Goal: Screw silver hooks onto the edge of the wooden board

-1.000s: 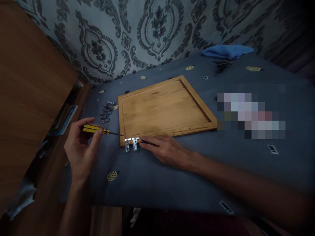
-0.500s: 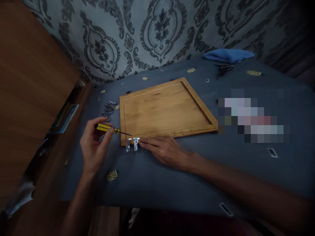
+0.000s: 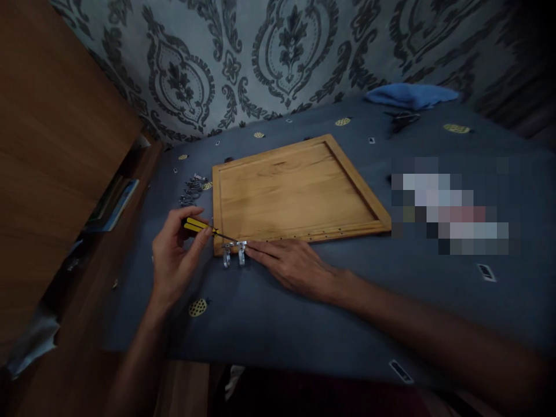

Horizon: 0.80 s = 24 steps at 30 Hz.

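My left hand (image 3: 178,249) is closed around the yellow-and-black handle of a screwdriver (image 3: 197,225). The screwdriver's thin shaft slants down to the right, its tip at the top of a shiny metal hook (image 3: 242,255). At that hook's right end are the fingertips of my right hand (image 3: 295,266), which steady it, with the fingers stretched out and close together; the thumb is hidden. Another metal hook (image 3: 226,255) sits just to the left. Both hooks are on the near edge of a framed wooden board (image 3: 286,191), near its left corner. Small dark holes dot that edge.
Several more metal hooks (image 3: 191,190) lie left of the board on the grey pineapple-print cloth (image 3: 269,330). A blue cloth (image 3: 410,95) rests at the back right, with a dark item before it. Pixelated things lie right of the board. A wooden cabinet (image 3: 56,145) stands left.
My left hand has moved right and the screwdriver tip with it, from the gap by the left hook onto the right hook. My right hand stays at the hook. The view has shifted slightly.
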Tool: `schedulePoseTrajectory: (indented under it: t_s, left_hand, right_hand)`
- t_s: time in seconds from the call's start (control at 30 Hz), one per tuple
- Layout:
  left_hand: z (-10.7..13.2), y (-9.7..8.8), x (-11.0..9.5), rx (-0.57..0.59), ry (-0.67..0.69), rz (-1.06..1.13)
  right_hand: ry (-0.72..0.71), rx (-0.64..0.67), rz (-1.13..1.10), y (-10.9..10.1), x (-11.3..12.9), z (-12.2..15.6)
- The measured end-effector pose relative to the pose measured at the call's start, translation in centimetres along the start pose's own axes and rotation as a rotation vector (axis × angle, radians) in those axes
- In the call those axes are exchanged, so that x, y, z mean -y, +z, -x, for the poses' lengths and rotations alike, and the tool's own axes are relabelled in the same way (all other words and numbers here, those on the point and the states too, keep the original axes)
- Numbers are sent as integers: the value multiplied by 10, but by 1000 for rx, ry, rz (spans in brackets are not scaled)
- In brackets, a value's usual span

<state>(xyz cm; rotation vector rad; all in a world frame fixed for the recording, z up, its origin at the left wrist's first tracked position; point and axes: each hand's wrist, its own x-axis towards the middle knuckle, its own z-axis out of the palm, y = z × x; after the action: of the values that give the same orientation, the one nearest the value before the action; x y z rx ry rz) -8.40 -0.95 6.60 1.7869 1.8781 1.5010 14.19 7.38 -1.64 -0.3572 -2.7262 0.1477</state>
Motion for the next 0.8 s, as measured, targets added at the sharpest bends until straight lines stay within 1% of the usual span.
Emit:
schedulePoseTrajectory:
  t_s: [0.17,0.4,0.6,0.8]
  left_hand:
    - [1,1,0,8,7,-2]
    - [0,2,1,17,-15,-7]
    - [0,-1,-8,-25,3,-30]
    - [0,-1,-13,27,20,-23]
  right_hand:
    - [-10,24,10,-2,1,-1]
    - [10,122,21,-10,6,-9]
    - [-9,177,96,-14,7,-12]
    - [-13,180,100,-19,7,-14]
